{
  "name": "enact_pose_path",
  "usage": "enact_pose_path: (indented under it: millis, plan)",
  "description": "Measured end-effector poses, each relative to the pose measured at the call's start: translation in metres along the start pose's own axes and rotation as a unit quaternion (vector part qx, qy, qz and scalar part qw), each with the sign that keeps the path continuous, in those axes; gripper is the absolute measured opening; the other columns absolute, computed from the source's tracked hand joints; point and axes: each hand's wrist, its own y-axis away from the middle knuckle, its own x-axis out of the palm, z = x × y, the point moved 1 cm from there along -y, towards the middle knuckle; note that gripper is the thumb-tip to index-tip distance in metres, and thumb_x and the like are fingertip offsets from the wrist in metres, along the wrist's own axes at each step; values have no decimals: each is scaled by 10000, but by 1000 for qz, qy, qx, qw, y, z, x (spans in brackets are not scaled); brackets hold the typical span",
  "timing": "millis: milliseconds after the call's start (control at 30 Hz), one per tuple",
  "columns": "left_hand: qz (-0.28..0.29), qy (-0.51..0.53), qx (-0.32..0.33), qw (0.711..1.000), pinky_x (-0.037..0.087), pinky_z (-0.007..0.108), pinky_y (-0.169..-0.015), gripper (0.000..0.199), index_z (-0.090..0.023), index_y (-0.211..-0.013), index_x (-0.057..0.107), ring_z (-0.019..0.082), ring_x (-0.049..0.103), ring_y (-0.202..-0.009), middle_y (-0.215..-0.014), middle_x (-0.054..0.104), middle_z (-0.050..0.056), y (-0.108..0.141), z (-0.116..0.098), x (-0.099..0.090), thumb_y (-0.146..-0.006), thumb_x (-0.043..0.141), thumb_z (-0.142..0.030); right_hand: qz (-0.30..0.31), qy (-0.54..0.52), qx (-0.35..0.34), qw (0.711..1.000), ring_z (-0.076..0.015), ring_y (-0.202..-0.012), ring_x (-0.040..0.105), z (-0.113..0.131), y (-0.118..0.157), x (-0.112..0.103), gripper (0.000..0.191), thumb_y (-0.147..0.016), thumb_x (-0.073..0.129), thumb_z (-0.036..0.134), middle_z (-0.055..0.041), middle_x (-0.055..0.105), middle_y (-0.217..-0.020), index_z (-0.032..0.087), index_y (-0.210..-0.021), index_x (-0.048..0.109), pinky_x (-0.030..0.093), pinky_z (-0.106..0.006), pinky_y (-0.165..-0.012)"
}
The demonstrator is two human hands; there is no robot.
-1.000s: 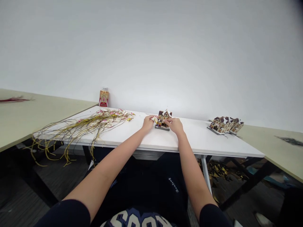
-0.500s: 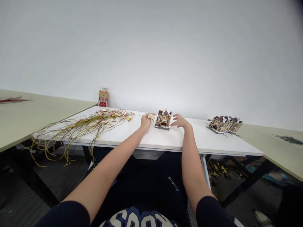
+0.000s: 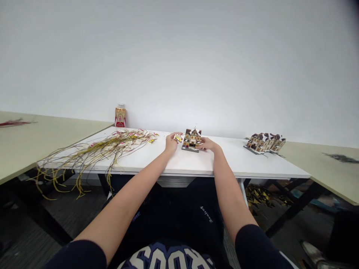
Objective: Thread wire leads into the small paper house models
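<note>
Across the foot of a pale wall stands a white counter [image 3: 224, 160]. Taking the middle miniature house as the clock's centre, a spread of tagged cords [image 3: 103, 145] lies at 9 o'clock, yellow and dark strands drooping over the front edge. At 3 o'clock, a cluster of miniature houses [image 3: 263, 144] stands near the counter's right end. The middle miniature house [image 3: 192, 139] sits upright on its grey base, the right hand [image 3: 206, 144] grasping its right side, fingers bent. At 10 o'clock, a red-and-gold container [image 3: 120, 117] stands by the wall. The left hand [image 3: 171, 142], at 9 o'clock, pinches what looks like a small yellow-and-white tag [image 3: 177, 138].
</note>
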Motion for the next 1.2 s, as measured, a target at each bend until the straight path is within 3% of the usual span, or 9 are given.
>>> enact_pose_path:
  millis: [200, 367, 567, 767, 933, 1033, 1200]
  plan:
    - [-3, 24, 42, 999, 442, 259, -568, 217, -146, -752, 702, 137, 598, -632, -781, 705, 64, -2, 3, -1, -628, 610, -299, -34, -31, -12, 999, -106, -590, 586, -3, -5, 0, 505, -549, 856, 214, -38, 704, -802, 148, -979, 600, 417, -194, -475]
    - [-24, -64, 118, 991, 496, 322, -767, 233, -167, -835, 720, 191, 652, -825, -814, 718, 59, 1, -2, -5, -772, 591, -351, -73, -42, 15, 996, -98, -533, 544, -6, -8, 0, 373, -604, 838, 314, -20, 656, -705, 148, -861, 625, 413, -206, -444]
    - [15, -131, 176, 975, 488, 308, -793, 267, -165, -868, 725, 202, 661, -877, -895, 730, 69, 9, -10, -5, -860, 548, -366, -111, -32, -1, 993, -119, -596, 583, -1, -5, 1, 385, -627, 811, 363, -38, 687, -791, 154, -904, 644, 410, -206, -458]
    - [19, -160, 204, 966, 473, 300, -814, 209, -168, -845, 713, 192, 645, -898, -906, 712, 70, 10, -13, -5, -862, 531, -270, -228, -8, -71, 971, -160, -767, 648, 3, -8, 7, 474, -640, 775, 401, -48, 725, -907, 165, -1030, 642, 479, -249, -658]
    - [22, -188, 242, 952, 463, 300, -816, 223, -173, -834, 708, 186, 627, -892, -900, 698, 73, 13, -20, -5, -883, 510, -265, -322, 75, -51, 942, -228, -912, 657, 2, -6, 7, 515, -647, 741, 541, -54, 723, -983, 216, -1037, 659, 480, -333, -780]
    - [41, -204, 236, 949, 463, 300, -811, 243, -182, -849, 716, 189, 625, -898, -903, 701, 70, 14, -20, -4, -893, 510, -303, -340, 76, -67, 935, -230, -915, 655, 1, -6, 10, 535, -645, 736, 556, -59, 721, -996, 225, -1058, 656, 479, -339, -779]
    - [69, -181, 178, 965, 474, 313, -820, 203, -176, -852, 728, 199, 636, -890, -898, 716, 68, 10, -12, -3, -841, 553, -278, -327, 24, -139, 934, -169, -714, 620, 3, -12, 21, 571, -662, 711, 535, -48, 729, -971, 202, -1118, 631, 479, -311, -712]
